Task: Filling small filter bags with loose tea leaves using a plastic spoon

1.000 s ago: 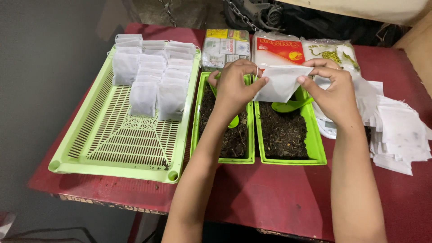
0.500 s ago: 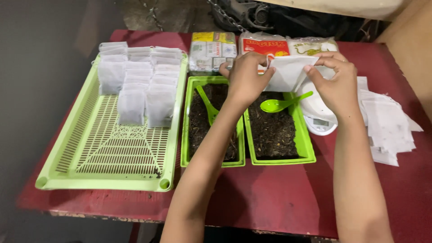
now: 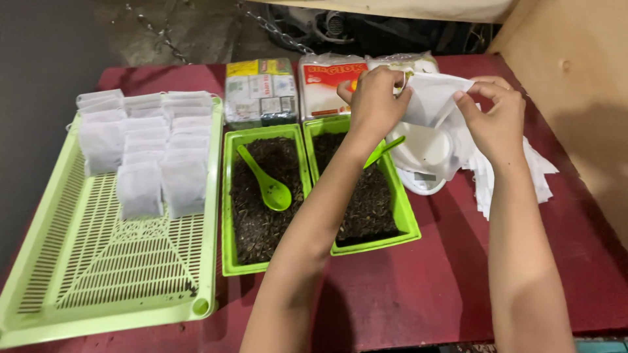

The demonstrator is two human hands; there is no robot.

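My left hand [image 3: 374, 99] and my right hand [image 3: 496, 116] both pinch the edges of a small white paper bag [image 3: 430, 98], holding it above a white kitchen scale [image 3: 422, 157]. Below the left forearm lie two green trays of dark loose tea, the left tray [image 3: 263, 196] with a green spoon [image 3: 267, 182] resting in it, the right tray [image 3: 373, 196] with another green spoon partly hidden by my hand. A pile of flat white bags [image 3: 517, 176] lies under my right wrist.
A large green slotted basket [image 3: 111, 261] on the left holds rows of filled white bags [image 3: 147, 144]. Printed packets [image 3: 260, 91] and a red-and-white pouch [image 3: 327, 82] stand at the back of the dark red table [image 3: 445, 287]. A wooden panel [image 3: 582, 98] rises at right.
Both hands with the white bag have shifted to the right, from above the tea trays to above the scale. The view has moved closer and leftward.
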